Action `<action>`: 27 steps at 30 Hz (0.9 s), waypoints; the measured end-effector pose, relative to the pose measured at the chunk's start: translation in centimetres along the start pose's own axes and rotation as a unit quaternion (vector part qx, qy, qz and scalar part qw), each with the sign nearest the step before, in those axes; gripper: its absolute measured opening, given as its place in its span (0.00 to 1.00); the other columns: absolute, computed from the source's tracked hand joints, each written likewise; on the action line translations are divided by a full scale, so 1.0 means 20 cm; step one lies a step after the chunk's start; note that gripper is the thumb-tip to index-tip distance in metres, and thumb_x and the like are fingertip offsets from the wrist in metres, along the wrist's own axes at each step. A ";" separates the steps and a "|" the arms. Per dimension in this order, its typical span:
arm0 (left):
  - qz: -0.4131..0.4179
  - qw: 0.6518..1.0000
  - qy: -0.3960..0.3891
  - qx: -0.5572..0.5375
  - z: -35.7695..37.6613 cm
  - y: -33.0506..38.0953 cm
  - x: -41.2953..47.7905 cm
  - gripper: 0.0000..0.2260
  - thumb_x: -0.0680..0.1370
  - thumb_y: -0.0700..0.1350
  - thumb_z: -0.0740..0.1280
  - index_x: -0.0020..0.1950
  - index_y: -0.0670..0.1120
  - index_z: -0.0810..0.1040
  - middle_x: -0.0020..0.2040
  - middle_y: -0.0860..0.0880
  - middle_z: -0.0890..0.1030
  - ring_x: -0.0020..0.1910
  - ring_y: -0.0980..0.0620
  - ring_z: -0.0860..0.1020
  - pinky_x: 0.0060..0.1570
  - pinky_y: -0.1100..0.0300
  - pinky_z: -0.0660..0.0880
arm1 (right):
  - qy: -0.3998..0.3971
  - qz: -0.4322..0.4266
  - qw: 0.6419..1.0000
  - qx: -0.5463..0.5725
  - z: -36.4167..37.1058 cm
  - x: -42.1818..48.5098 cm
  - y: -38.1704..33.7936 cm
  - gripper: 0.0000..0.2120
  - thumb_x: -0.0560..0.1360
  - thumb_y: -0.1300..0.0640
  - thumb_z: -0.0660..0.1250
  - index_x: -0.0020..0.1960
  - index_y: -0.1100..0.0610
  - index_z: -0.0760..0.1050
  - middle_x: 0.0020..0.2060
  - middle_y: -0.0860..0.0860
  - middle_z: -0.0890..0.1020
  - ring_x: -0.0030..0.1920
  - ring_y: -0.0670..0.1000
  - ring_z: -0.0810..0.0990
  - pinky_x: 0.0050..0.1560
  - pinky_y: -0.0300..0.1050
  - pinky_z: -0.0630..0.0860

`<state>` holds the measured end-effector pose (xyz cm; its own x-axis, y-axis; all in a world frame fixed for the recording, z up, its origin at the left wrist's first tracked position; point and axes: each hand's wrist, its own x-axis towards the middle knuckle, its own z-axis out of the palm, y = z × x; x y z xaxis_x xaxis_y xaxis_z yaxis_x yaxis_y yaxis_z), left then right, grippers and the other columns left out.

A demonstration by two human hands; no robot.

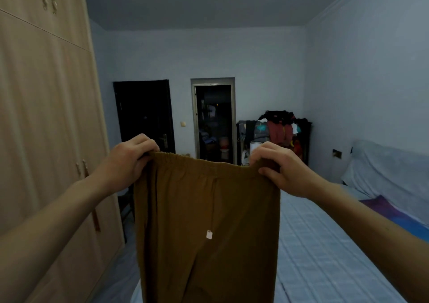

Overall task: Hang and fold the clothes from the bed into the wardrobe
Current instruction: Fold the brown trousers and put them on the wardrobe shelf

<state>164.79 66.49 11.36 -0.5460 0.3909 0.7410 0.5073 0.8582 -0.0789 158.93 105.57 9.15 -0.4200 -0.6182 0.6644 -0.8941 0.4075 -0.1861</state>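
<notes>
Far left, light wood wardrobe, doors closed, small metal handles. Left hand raised in front, fingers curled over the left end of the waistband, gripping it. Brown trousers held up in the air between both hands, center frame, hanging straight down out of the bottom edge; mustard-brown plain fabric, gathered elastic waistband stretched flat across the top, a thin cord down the middle with a small white tag at its end, legs start to split low down. Right hand pinches the right end of the waistband, thumb in front, fingers curled behind. Lower right, bed with pale blue quilted cover, below and behind the trousers. Back wall: dark door, open doorway, cluttered clothes rack.
</notes>
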 end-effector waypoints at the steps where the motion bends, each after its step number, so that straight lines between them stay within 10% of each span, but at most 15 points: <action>1: 0.002 1.000 -0.002 0.000 0.01 0.00 -0.01 0.10 0.79 0.34 0.66 0.52 0.49 0.78 0.50 0.54 0.75 0.45 0.53 0.77 0.42 0.52 0.78 | 0.002 -0.010 1.000 -0.002 0.01 0.00 0.00 0.20 0.76 0.69 0.65 0.53 0.44 0.74 0.57 0.44 0.74 0.58 0.47 0.75 0.55 0.47 0.78; 11: -0.031 0.997 -0.061 -0.023 0.02 -0.05 -0.12 0.11 0.78 0.35 0.67 0.48 0.52 0.76 0.50 0.57 0.74 0.48 0.57 0.77 0.46 0.54 0.78 | -0.054 0.061 0.997 -0.016 0.07 0.02 0.04 0.09 0.76 0.61 0.70 0.53 0.49 0.80 0.47 0.42 0.78 0.49 0.41 0.78 0.49 0.40 0.79; 27: -0.061 0.990 -0.107 -0.066 -0.04 -0.01 -0.22 0.09 0.71 0.44 0.78 0.40 0.54 0.78 0.36 0.58 0.79 0.38 0.55 0.80 0.37 0.63 0.77 | 0.145 0.109 0.978 -0.105 0.08 -0.04 0.10 0.07 0.68 0.61 0.78 0.42 0.57 0.81 0.37 0.49 0.80 0.38 0.46 0.79 0.40 0.41 0.78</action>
<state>167.54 64.29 8.66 -0.7296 0.3613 0.5807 0.5046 0.8575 0.1005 157.33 105.77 6.99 -0.5082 -0.2971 0.8084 -0.7241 0.6556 -0.2142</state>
